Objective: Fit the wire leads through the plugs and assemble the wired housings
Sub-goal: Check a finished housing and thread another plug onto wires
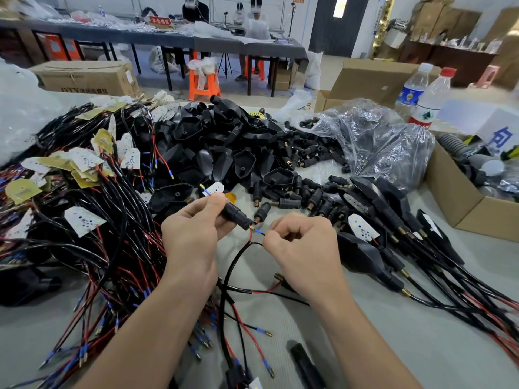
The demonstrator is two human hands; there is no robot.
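My left hand (193,234) grips a black cylindrical plug (235,215) at the centre of the table, its brass tip pointing right. My right hand (300,242) pinches a wire lead (258,233) with a blue sleeve, whose end sits at the plug's tip. A red lead and a black cable (233,265) curve down from there between my wrists. Behind lies a heap of black housings (224,141) and loose plugs (309,158). On the left is a tangle of wired LED boards (81,220). Assembled wired housings (373,242) lie to the right.
A clear plastic bag (373,136) holds more plugs at the right back. A cardboard box (460,203) with grey parts stands at the right, two water bottles (421,94) behind it. Loose blue-tipped leads (261,332) lie near my forearms. People sit at a far table.
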